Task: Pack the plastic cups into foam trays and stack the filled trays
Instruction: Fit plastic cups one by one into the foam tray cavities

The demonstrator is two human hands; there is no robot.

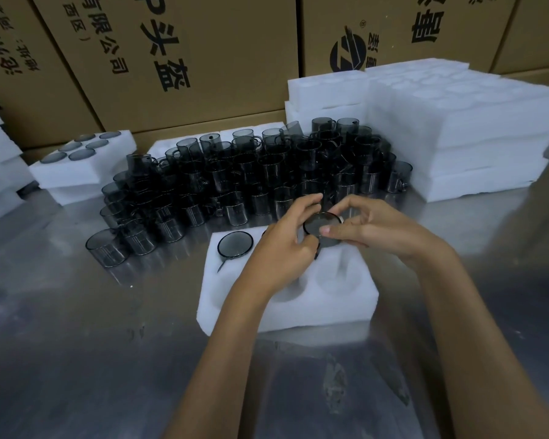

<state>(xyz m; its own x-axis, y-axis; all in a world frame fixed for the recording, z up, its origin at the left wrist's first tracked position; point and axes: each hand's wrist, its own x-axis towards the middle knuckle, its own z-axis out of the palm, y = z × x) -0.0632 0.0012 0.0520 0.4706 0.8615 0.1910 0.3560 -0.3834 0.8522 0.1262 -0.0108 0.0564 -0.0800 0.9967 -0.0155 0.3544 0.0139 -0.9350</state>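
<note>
Over foam tray [298, 312]: both hands [324, 229] curled, pinching smoky cup [322, 224].

The table [76, 359] is shiny grey metal with dull smudges on it. The cups [235, 172] in the middle of the frame are smooth, see-through dark plastic that shines, and the tray [298, 312] is soft white foam, matt and a bit rough. The boxes [203, 58] along the top are plain brown cardboard, not shiny.

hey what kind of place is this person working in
Probably a factory packing station or warehouse. Printed cardboard cartons are stacked behind a metal table holding dozens of identical smoky plastic cups and stacks of white foam trays.
</note>
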